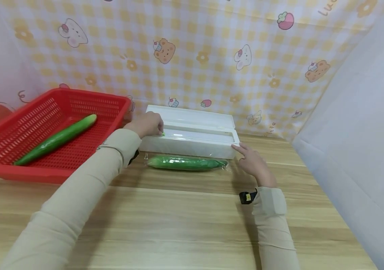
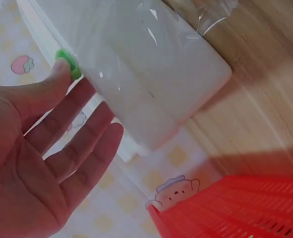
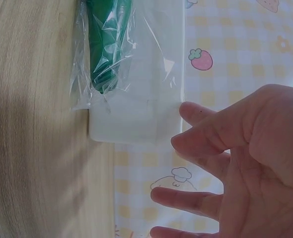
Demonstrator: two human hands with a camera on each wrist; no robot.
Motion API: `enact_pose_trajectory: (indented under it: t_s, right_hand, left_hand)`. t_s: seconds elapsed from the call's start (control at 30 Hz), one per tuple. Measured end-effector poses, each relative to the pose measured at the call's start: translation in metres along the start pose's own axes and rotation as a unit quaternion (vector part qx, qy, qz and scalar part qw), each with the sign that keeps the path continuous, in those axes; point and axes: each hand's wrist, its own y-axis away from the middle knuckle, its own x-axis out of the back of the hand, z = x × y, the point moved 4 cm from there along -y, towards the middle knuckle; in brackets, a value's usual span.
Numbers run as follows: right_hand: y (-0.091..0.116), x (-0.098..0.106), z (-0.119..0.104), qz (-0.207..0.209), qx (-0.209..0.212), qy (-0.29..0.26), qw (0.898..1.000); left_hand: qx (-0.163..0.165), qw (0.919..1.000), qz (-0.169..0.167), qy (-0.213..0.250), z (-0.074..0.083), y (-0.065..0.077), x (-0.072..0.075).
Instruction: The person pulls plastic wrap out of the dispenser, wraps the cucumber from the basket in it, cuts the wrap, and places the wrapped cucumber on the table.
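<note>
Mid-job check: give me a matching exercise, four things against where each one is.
1. left hand
2. right hand
3. wrapped cucumber
4. other cucumber

A. on the table, before the white box
B. inside the red basket
C. at the box end away from the basket
D. touching the green tab

Pairs: 1-D, 2-C, 3-A, 4-B

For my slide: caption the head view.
Left hand, right hand at open white box, wrapped cucumber in front, another cucumber in red basket.
</note>
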Motion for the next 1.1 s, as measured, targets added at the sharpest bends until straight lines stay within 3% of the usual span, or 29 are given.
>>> enact_pose_trajectory:
  t_s: [0.3,0.73,0.9,1.1]
  right_hand:
    - [0.001,0.001,0.001,0.003,0.001,-0.001,1.0]
    - [0.0,0.0,0.002,-0.004,0.002,-0.007,1.0]
    - [0.0,0.001,0.002,-0.003,0.008,-0.004,1.0]
    - [-0.001,0.0,0.002,-0.005,0.012,-0.01,1.0]
  left_hand:
    - [0.064,0.9979,-0.015,0.001,-0.02,0.013,0.011]
    - [0.092,0.9955,-0.018,-0.01,-0.033,0.026,0.021]
    - [0.079,0.994,-0.011,-0.075,-0.025,0.022,0.022]
    - [0.111,0.9784,-0.025,-0.173,0.001,0.025,0.019]
